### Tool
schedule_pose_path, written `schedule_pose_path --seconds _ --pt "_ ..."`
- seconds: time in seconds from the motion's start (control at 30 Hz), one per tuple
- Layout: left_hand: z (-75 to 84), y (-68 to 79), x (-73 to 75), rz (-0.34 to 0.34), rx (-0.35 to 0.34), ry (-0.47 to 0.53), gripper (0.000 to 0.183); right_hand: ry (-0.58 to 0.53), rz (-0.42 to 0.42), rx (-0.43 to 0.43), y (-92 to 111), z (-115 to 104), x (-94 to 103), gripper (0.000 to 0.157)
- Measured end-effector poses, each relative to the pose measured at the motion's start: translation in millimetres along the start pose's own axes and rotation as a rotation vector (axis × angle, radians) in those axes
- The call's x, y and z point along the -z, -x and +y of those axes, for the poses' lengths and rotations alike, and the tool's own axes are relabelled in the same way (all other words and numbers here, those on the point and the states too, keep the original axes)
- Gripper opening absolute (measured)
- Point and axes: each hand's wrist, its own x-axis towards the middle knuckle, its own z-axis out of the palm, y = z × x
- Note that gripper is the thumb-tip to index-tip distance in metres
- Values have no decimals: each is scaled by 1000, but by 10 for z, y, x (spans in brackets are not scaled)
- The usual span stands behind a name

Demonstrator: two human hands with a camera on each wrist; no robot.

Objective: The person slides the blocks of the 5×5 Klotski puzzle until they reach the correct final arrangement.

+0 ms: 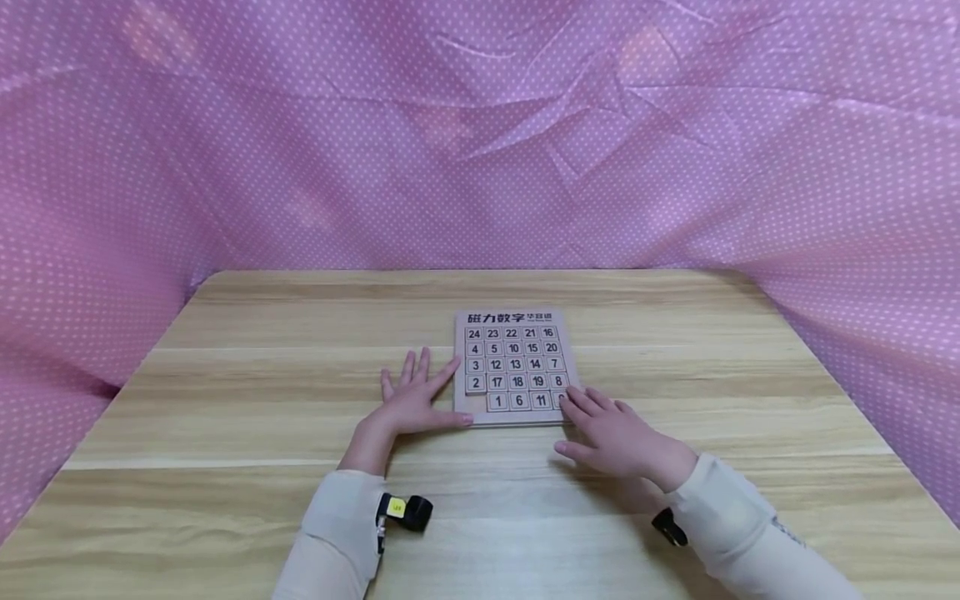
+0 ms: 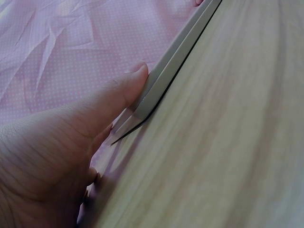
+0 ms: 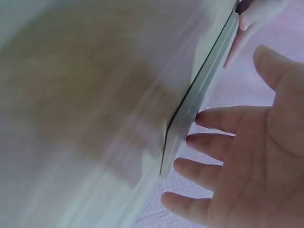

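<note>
A number sliding puzzle (image 1: pixel 513 425) lies flat on the table, its numbered square tiles in rows below a line of Chinese characters. The tile slot at its lower left corner is vacant. My left hand (image 1: pixel 415 406) is at the puzzle's left side with fingers spread; its thumb (image 2: pixel 135 83) rests on the near left corner of the board. At the lower right corner, my right hand (image 1: pixel 611 433) reaches over the board's edge with fingers extended, the fingertips covering part of the last tile in the bottom row. In the right wrist view, the fingers (image 3: pixel 204 173) are nearly straight.
The wooden table (image 1: pixel 247 375) stretches out on every side of the puzzle. A pink polka-dot cloth (image 1: pixel 480 183) hangs behind it and along both sides. Each wrist carries a small black camera, the left one (image 1: pixel 416 512) with a yellow label.
</note>
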Motion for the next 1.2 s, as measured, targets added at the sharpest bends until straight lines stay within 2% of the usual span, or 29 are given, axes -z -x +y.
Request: schedule_pose_path --seconds 0.37,1.0,1.2 --pt "-100 -64 60 -11 -20 2 96 -6 54 -2 -102 -100 -56 65" --pt "-273 -184 156 -30 -54 -2 97 26 44 5 -356 -341 -54 68" --pt "-320 -228 176 -35 -73 0 96 -35 20 -32 -452 -287 -7 65"
